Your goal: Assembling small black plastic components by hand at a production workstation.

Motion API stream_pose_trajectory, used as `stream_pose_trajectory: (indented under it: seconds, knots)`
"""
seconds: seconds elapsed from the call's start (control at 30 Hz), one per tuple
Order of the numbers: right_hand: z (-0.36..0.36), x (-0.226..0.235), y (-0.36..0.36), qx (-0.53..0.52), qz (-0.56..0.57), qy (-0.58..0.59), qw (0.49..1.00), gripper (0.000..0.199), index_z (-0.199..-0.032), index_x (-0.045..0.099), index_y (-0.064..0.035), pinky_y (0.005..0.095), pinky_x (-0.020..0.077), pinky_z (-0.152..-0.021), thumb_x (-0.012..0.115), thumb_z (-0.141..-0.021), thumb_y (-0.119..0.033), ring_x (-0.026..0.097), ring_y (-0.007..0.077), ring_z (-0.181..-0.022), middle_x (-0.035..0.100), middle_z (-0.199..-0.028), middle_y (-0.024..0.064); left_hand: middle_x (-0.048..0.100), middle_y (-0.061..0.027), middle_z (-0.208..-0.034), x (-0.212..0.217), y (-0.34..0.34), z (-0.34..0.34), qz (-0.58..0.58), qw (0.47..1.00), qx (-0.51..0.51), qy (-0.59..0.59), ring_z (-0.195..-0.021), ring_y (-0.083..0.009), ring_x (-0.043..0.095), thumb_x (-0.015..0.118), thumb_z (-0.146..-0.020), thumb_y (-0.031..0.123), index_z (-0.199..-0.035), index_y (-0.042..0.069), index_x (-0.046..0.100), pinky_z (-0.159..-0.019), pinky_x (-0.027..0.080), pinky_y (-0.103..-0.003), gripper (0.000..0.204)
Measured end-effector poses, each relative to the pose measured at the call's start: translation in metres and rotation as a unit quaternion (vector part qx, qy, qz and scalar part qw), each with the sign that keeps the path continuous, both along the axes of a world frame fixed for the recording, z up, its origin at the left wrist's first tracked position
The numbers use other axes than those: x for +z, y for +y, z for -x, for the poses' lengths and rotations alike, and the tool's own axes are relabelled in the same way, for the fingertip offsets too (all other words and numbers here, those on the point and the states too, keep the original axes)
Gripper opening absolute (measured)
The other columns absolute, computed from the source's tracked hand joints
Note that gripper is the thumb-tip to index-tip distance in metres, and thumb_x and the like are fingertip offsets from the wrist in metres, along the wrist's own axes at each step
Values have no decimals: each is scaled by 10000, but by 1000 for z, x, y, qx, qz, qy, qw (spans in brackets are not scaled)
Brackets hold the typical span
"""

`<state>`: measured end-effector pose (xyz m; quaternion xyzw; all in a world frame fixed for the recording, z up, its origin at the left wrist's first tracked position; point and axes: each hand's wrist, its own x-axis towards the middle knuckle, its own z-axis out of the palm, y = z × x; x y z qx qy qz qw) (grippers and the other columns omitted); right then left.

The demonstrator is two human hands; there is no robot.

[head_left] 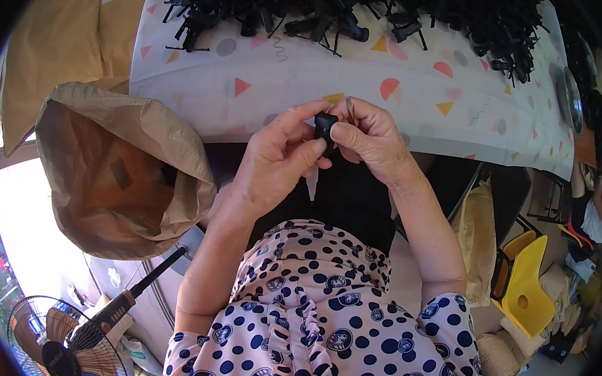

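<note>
Between my two hands, just in front of the table's near edge, is a small black plastic part [325, 128] with a rounded top. The fingers and thumb of my left hand [283, 141] pinch it from the left. My right hand [368, 138] meets it from the other side, its thumb by the part. A slim metal-looking tool [350, 110] sticks up between the right thumb and forefinger; its lower end is hidden. Across the far side of the table lies a heap of black plastic parts [321, 23] with thin legs.
The table [253, 78] wears a white cloth with coloured shapes. An open brown paper sack [122, 174] stands at the left, a fan [62, 353] below it. To the right are a yellow chair [527, 291] and a paper bag [477, 237]. A round metal dish [572, 100] sits by the table's right edge.
</note>
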<state>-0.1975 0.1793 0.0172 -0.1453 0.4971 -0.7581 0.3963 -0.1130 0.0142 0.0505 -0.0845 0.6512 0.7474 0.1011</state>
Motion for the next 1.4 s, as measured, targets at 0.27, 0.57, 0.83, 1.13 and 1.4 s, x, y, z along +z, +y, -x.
stream_pose_trajectory:
  seconds: [0.27, 0.57, 0.83, 1.13, 1.4]
  knots:
    - [-14, 11, -4, -19, -79, 80, 993, 170, -905, 543, -27, 201, 419, -588, 561, -953, -189, 475, 49, -649, 531, -732, -26, 607, -48, -920, -2, 11, -1, 139, 989, 6, 42, -775, -101, 626, 508, -901, -52, -1289, 48, 408, -645, 495, -208, 414]
    - [-27, 11, -10, -23, -155, 194, 969, 212, -1001, 517, -24, 206, 422, -585, 426, -1015, -215, 474, 50, -657, 526, -780, -8, 594, -84, -854, -5, 4, 2, 103, 993, 33, 49, -722, -137, 634, 519, -887, -46, -1158, 45, 389, -636, 506, -244, 314]
    - [-26, 15, -25, -24, -199, 252, 947, 205, -972, 522, -30, 239, 408, -563, 448, -1004, -219, 458, 88, -595, 498, -674, 6, 586, -212, -819, -6, 3, -1, 330, 934, 55, 126, -746, -416, 594, 550, -832, -28, -1091, 52, 407, -623, 460, -454, 306]
    - [-6, 22, -38, 6, -125, 260, 957, 217, -969, 548, -40, 252, 388, -536, 534, -966, -256, 429, 82, -601, 440, -629, 10, 565, -155, -714, 21, -18, -20, 388, 904, 153, 97, -599, -308, 594, 602, -830, 18, -1068, 62, 487, -568, 476, -360, 268]
    - [71, -5, -33, -151, -481, 596, 625, 290, -769, 606, -41, 384, 482, -542, 647, -847, -317, 600, 293, -576, 636, -662, 113, 627, -139, -844, 23, -134, -115, 602, 756, 255, -23, -703, -307, 638, 552, -871, 55, -1121, 76, 476, -653, 504, -344, 262]
